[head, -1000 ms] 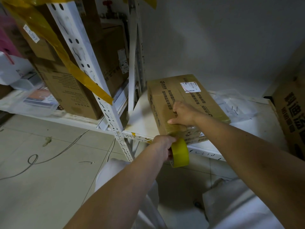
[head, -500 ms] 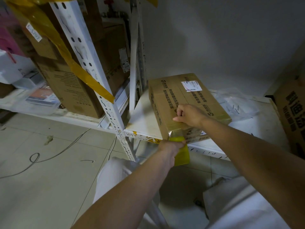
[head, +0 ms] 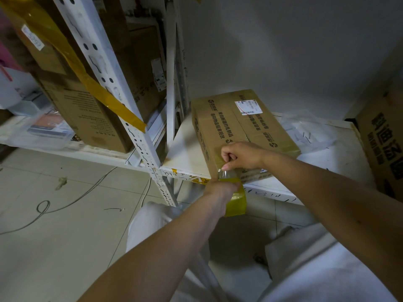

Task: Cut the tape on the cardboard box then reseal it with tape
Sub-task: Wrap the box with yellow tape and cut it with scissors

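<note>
In a dim storeroom, a person is leaning toward a white shelf (head: 185,149) where a cardboard box (head: 229,127) is sitting with its near corner overhanging the shelf's front edge. Far to the left of the fingers, a cable (head: 43,211) is lying looped on the tiled floor, and tall brown cartons (head: 87,118) are standing on a neighbouring shelf, with a strip of yellow tape (head: 104,99) hanging slantwise across a perforated white upright (head: 139,138). The left hand (head: 220,189) is reaching up from below the box's near corner and gripping a roll of yellow tape (head: 236,201), its fingers curled around the roll on the side turned away from the camera. Just above those fingers, a stretch of tape (head: 227,175) is running from the roll up onto the near end of the box. The right hand (head: 242,155) is resting on the near top edge of the box, its fingers (head: 227,158) bent inward and pinching the tape against the cardboard just above the roll. Beyond the right hand, a white shipping label (head: 247,107) is showing on the box top. To the right of the fingers, clear plastic wrap (head: 305,129) is lying on the shelf, and another printed carton (head: 386,140) is standing at the frame's edge.
</note>
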Available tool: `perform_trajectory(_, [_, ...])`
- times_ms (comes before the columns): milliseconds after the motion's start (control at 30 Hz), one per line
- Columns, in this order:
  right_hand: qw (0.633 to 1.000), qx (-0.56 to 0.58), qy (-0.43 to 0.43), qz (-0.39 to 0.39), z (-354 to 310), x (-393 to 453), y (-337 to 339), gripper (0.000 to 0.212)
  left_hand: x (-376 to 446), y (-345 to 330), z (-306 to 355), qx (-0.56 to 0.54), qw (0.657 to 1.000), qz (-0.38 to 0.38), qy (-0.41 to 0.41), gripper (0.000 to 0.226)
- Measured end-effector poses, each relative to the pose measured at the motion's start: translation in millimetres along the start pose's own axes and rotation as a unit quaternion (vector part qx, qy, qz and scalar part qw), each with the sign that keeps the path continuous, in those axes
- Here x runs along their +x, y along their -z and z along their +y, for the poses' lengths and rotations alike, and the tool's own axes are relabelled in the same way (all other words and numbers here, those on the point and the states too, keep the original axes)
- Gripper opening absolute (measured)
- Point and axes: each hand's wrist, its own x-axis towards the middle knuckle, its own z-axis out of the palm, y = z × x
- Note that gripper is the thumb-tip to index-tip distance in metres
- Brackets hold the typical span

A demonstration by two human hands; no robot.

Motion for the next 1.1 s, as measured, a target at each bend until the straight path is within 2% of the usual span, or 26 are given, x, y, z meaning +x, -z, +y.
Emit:
perform_trajectory(67, [1.000, -0.009, 0.001, -0.005, -1, -1, -1, 0.026, 1, 2, -8, 0.005, 0.999, -0.011, 0.038, 0.026])
perform_trajectory(133, [1.000, -0.013, 0.006, -0.008, -1, -1, -2, 0.026, -1, 2, -15, -0.004, 0.998, 0.001, 0.059, 0.029])
perform_trajectory(300, [1.000, -0.021, 0.011, -0.013, 1, 1, 5, 0.025, 10, 0, -16, 0.041, 0.998, 0.027, -0.026, 0.037])
perform_trajectory(433, [0.997, -0.072, 0.004, -0.004, -1, 2, 2, 0.040, 16, -1, -15, 0.042, 0.998, 0.041, -0.015, 0.011])
perform_trajectory(533, [0.991, -0.125, -0.006, 0.038, -3, 1, -5, 0.052, 27, -1, -15, 0.027, 0.999, 0.039, -0.016, 0.016])
perform_trajectory(600, [0.987, -0.149, 0.003, 0.065, -5, -1, -8, 0.055, 28, -4, -13, 0.008, 0.998, 0.063, -0.008, 0.004])
perform_trajectory(700, [0.980, -0.181, 0.008, 0.078, -7, -2, -12, 0.055, 30, -9, -12, -0.030, 0.996, 0.086, 0.006, 0.014])
perform_trajectory(867, [0.979, -0.195, 0.004, 0.057, -8, -5, -13, 0.050, 31, -6, -8, 0.002, 0.996, 0.092, 0.005, 0.030])
perform_trajectory(1033, [0.979, -0.198, 0.006, 0.040, -10, -7, -9, 0.049, 33, -5, -10, 0.015, 0.996, 0.085, 0.003, 0.027])
perform_trajectory(1100, [0.978, -0.204, 0.004, 0.041, -10, -7, -10, 0.050, 33, -9, -9, -0.016, 0.996, 0.084, 0.009, 0.026])
